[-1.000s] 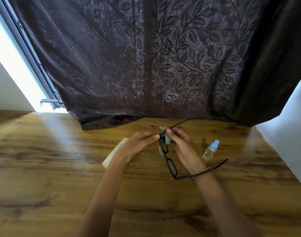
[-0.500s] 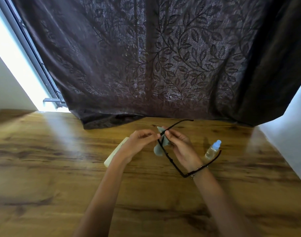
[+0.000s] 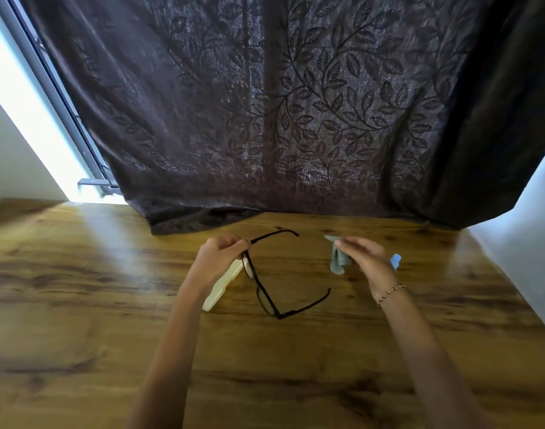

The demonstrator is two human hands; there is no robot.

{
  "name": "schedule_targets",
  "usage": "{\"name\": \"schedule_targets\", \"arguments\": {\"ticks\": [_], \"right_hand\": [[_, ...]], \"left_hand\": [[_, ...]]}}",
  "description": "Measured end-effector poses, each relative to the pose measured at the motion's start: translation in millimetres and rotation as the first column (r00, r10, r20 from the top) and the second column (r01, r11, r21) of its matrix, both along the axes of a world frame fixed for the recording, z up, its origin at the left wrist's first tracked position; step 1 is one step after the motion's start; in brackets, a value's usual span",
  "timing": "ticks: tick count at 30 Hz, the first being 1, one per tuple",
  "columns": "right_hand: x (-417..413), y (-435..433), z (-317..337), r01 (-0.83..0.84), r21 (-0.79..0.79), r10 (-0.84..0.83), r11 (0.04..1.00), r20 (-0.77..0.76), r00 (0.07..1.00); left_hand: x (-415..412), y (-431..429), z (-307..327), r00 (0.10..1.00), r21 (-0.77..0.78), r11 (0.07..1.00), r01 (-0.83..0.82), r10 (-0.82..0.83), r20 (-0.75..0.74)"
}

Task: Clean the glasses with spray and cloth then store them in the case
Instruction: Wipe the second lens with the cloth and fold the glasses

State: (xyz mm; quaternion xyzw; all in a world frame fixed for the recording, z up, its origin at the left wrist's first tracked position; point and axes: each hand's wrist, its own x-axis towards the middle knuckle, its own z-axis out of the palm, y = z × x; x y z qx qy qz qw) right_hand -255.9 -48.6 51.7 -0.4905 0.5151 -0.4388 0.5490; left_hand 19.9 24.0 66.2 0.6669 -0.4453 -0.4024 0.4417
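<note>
- pinched glasses (image 3: 265, 294) at far frame corner in curled left hand (image 3: 217, 258).
- bunched cloth (image 3: 337, 261) in curled right hand (image 3: 365, 261), right of glasses, apart.
- spotted case (image 3: 223, 286) just left of glasses, spray bottle (image 3: 395, 261) farther right, half hidden.
- judged likely to swing or slip from one-corner pinch, knocking lens on wood; fingertip smudge possible.
- worked over wooden table (image 3: 79, 289); leaf-patterned curtain (image 3: 296, 103) behind glasses, bright window (image 3: 14, 97) far left.

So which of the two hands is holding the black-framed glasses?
The left hand: it pinches the black-framed glasses at the far corner of the frame. The right hand holds only the crumpled grey-blue cloth, apart from them.
</note>
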Motion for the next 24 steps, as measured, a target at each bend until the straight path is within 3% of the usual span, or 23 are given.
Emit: {"name": "schedule_targets", "arguments": {"ticks": [5, 7, 10, 19, 24], "right_hand": [[49.1, 19.3, 28.0, -0.205, -0.316, 0.118, 0.926, -0.274, 0.954], [65.3, 27.0, 30.4, -0.363, -0.409, 0.153, 0.837, -0.462, 0.874], [80.0, 38.2, 25.7, -0.565, -0.405, 0.209, 0.719, -0.65, 0.731], [75.7, 27.0, 27.2, -0.685, -0.499, -0.117, 0.532, -0.844, 0.524], [59.5, 16.4, 28.7, -0.669, -0.448, -0.11, 0.593, -0.868, 0.484]], "left_hand": [[-22.0, -2.6, 1.6, 0.974, 0.025, 0.996, 0.081, -0.084, 0.212], [-28.5, -1.9, 3.2, 0.956, 0.034, 0.991, 0.126, -0.13, 0.262], [-32.5, -0.5, 3.4, 0.942, -0.001, 0.988, 0.154, -0.146, 0.302], [-32.9, 4.1, 7.1, 0.89, -0.036, 0.96, 0.276, -0.241, 0.387], [-26.9, 5.0, 11.5, 0.892, -0.066, 0.955, 0.288, -0.242, 0.382]]}}
